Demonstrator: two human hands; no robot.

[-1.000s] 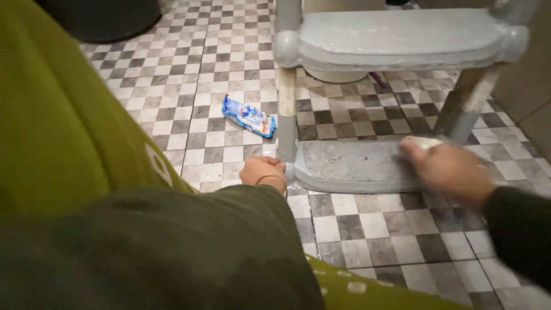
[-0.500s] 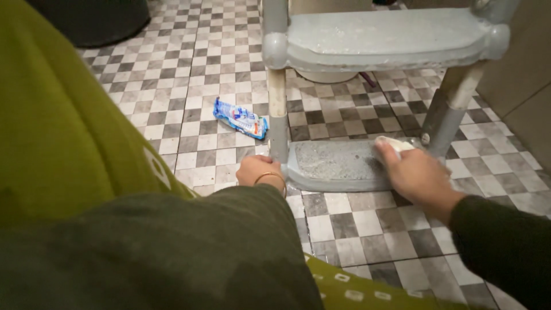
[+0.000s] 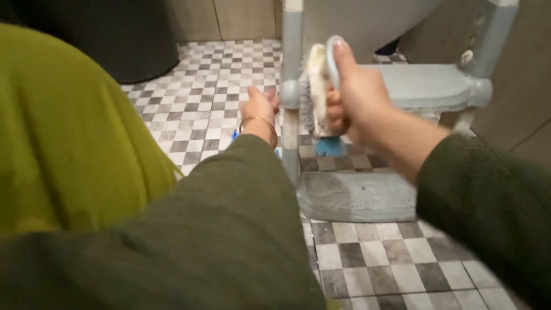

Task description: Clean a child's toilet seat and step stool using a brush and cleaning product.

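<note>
My right hand (image 3: 359, 95) grips a white scrubbing brush (image 3: 317, 86) with a pale handle, lifted in the air with its bristles turned to the left, in front of the upper step. My left hand (image 3: 259, 112), wearing a thin gold bangle, reaches to the left upright of a grey step stool (image 3: 427, 86) near the upper step. The stool's lower step (image 3: 356, 195) lies wet and speckled on the floor just below the brush.
A checkered grey and white tile floor (image 3: 396, 264) surrounds the stool. A dark round bin (image 3: 115, 40) stands at the back left. A blue packet (image 3: 235, 135) peeks out behind my left wrist. A tiled wall (image 3: 528, 86) runs along the right.
My right hand lifted the brush from the lower step up to the upper step's height. My left hand moved up from the stool's foot to higher on the upright. The view tilted up.
</note>
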